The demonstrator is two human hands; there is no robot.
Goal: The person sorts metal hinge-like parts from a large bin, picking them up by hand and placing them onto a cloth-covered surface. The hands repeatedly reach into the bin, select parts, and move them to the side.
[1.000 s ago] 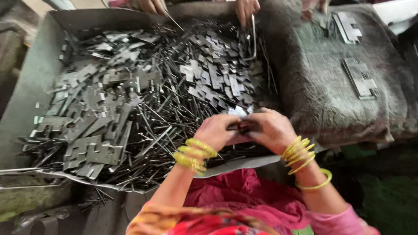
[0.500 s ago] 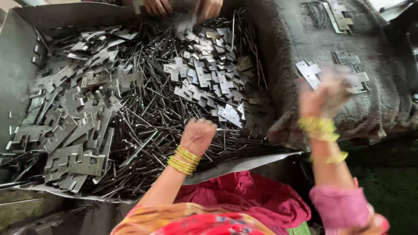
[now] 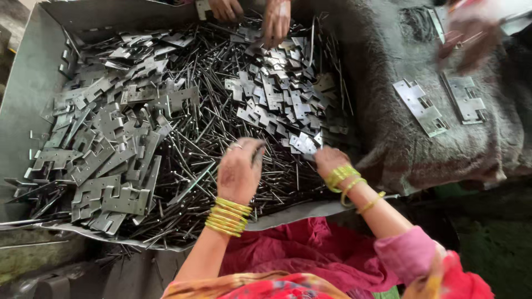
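Tray (image 3: pixel 33 99) full of hinge leaves (image 3: pixel 111 166) and pins (image 3: pixel 221 133).
Left hand (image 3: pixel 239 169) curls loosely over pins, right hand (image 3: pixel 328 160) touches small leaves (image 3: pixel 288 99); can't tell either grip.

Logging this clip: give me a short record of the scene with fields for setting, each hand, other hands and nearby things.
setting: metal tray heaped with hinge plates and pins
left hand: down on the pins, fingers curled; grip unclear
right hand: at the small plates; grip unclear
other hands: two at the tray's far edge, one blurred over the cloth
nearby: two hinges on grey cloth
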